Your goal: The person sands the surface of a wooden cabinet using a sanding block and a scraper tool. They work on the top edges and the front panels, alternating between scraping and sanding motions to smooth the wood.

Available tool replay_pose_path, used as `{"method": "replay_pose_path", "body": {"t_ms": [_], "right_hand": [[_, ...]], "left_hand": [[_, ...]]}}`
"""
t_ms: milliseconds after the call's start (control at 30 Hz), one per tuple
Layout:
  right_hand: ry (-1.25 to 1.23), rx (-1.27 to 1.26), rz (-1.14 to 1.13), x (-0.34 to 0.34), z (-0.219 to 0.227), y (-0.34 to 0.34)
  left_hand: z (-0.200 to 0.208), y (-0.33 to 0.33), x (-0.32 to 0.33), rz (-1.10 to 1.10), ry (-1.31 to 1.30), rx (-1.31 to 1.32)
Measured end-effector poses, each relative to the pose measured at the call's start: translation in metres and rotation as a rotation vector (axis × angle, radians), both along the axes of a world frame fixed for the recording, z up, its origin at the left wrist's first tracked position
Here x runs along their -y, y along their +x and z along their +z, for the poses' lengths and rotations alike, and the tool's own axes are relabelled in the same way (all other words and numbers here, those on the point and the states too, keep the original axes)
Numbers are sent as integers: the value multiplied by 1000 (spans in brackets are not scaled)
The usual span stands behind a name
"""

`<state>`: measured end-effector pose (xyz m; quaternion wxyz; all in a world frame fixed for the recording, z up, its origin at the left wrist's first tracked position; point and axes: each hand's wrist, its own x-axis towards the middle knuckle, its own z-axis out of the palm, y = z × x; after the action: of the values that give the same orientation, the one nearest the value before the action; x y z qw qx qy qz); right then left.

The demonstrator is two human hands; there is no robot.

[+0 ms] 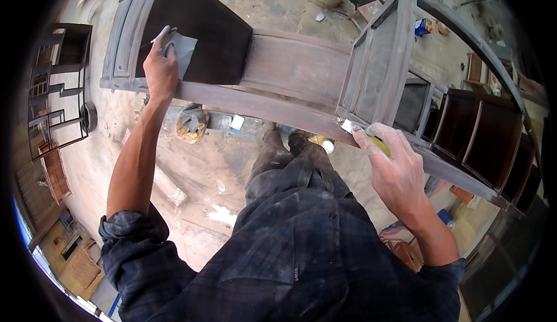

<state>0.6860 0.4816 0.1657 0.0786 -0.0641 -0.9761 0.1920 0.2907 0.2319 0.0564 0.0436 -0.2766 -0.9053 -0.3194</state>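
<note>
shirt: dark plaid, dusty | sleeves: rolled above elbows | trousers: dark, dust-smeared | right hand (394, 168): coated in pale dust

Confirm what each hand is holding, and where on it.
Left hand pins a grey sheet of sandpaper by its near edge against the wooden frame. Right hand wraps a yellow object, mostly hidden, so the hold point cannot be told.
</note>
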Motion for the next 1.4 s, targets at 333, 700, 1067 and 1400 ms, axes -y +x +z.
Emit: {"method": "replay_pose_path", "body": {"t_ms": [333, 700, 1067, 1400], "right_hand": [[12, 83, -18, -3, 7, 13], [52, 45, 14, -2, -1, 4], [63, 34, 39, -4, -2, 8], [44, -3, 46, -2, -5, 3]], "left_hand": [[-1, 1, -1, 22, -16, 3], [-3, -1, 1, 5, -8, -22], [-6, -4, 1, -8, 5, -35], [-4, -3, 0, -7, 1, -45]]}}
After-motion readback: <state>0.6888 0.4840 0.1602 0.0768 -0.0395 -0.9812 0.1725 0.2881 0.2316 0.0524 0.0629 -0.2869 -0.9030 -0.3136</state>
